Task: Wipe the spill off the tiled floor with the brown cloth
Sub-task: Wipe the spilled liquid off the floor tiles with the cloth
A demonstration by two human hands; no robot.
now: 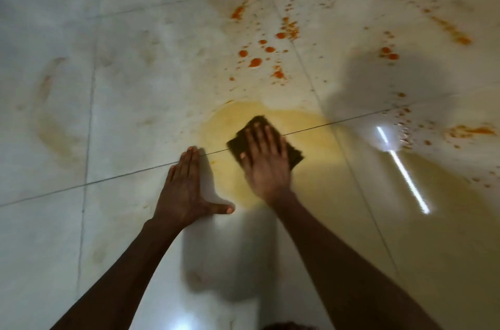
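Two bare forearms reach fwd from bottom edge over the floor, pale glossy tiles w/ thin dark grout lines. Left hand lies flat on the tile, fingers straight and together, thumb spread out to the right, gripping nothing. Just right of it and a bit farther out, right hand presses flat on the cloth, fingers straight and slightly spread, palm down; hand blurred. Cloth is dark brown, folded approx square, corners showing beyond the fingertips and to either side of the hand. It sits on a grout line inside a pale yellow smear that spreads under and around right hand, reaching to left thumb. Beyond the cloth, orange drops and streaks scatter across the far tiles; more orange splatter far right of right hand. Bright light reflection streaks the tile right of right hand.
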